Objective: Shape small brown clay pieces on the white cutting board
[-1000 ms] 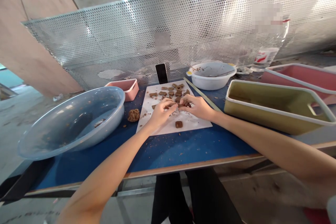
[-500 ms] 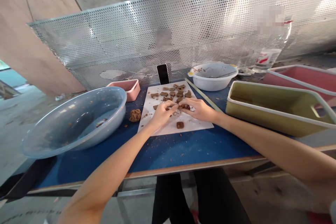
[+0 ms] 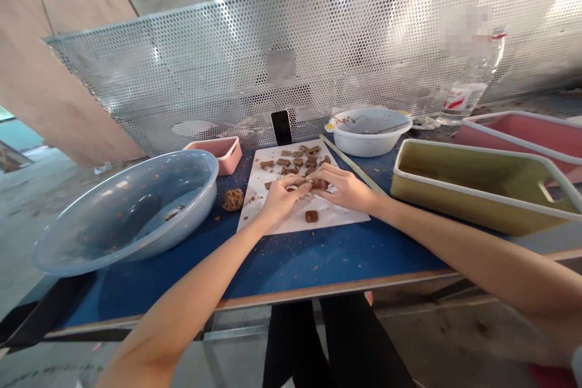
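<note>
My left hand (image 3: pixel 280 199) and my right hand (image 3: pixel 342 188) meet over a white board (image 3: pixel 339 217). Both have their fingers closed around a small brown piece of clay (image 3: pixel 320 184), partly hidden by the fingertips. Several shaped brown clay pieces (image 3: pixel 297 162) lie on the board beyond the hands. Nearer to me sits one separate small clay block (image 3: pixel 311 216). Brown crumbs are scattered over the board, and a rough clay lump (image 3: pixel 233 199) rests on the blue table just left of it.
A large blue basin (image 3: pixel 200 194) and a small pink basket (image 3: pixel 231 157) stand left. Behind the board, a phone (image 3: pixel 282 127) leans on perforated metal. To the right are a strip (image 3: pixel 352 165), a white basin (image 3: pixel 370 144), a green bin (image 3: pixel 464 201), a pink bin (image 3: pixel 522 139) and a bottle (image 3: pixel 466 97).
The fingers of my right hand have shifted slightly, and more of the clay piece shows between the hands. The other things stay where they were.
</note>
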Tool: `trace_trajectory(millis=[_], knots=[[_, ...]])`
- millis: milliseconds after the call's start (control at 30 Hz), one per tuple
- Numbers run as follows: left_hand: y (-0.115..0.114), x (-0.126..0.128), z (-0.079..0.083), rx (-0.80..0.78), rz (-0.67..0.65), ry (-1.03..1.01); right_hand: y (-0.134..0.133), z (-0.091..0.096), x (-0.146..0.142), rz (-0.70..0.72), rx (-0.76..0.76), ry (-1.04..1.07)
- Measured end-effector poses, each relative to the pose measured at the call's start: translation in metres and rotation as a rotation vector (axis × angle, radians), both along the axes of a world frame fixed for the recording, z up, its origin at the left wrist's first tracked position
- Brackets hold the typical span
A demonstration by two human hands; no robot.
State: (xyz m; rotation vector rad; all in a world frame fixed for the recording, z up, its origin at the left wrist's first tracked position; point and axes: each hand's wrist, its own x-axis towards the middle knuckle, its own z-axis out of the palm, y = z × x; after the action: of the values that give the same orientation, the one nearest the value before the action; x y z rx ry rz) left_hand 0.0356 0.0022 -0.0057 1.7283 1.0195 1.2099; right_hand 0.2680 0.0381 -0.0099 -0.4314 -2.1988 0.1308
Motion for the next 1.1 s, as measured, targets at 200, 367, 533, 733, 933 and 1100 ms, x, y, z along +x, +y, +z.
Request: trace_trajectory(millis=[200,367,533,733,933,1100], knots=[[-0.001,-0.002,0.002,0.103,0.027,0.048,-0.002,0.000,-0.003,0.037,-0.008,0.021],[-0.002,-0.004,0.008,0.133,0.018,0.100,-0.004,0.001,-0.005,0.015,-0.035,0.046],[-0.004,-0.005,0.014,0.149,0.173,0.123,-0.005,0.006,-0.002,-0.049,-0.100,0.021],[-0.004,-0.006,0.015,0.134,0.216,0.109,-0.003,0.005,0.000,-0.036,-0.132,-0.097],[-0.007,-0.002,0.017,-0.029,0.014,0.104,-0.004,0.003,-0.001,-0.037,-0.128,-0.023],[-0.009,0.002,0.016,-0.108,-0.084,-0.002,-0.003,0.000,-0.002,-0.010,-0.080,0.040]])
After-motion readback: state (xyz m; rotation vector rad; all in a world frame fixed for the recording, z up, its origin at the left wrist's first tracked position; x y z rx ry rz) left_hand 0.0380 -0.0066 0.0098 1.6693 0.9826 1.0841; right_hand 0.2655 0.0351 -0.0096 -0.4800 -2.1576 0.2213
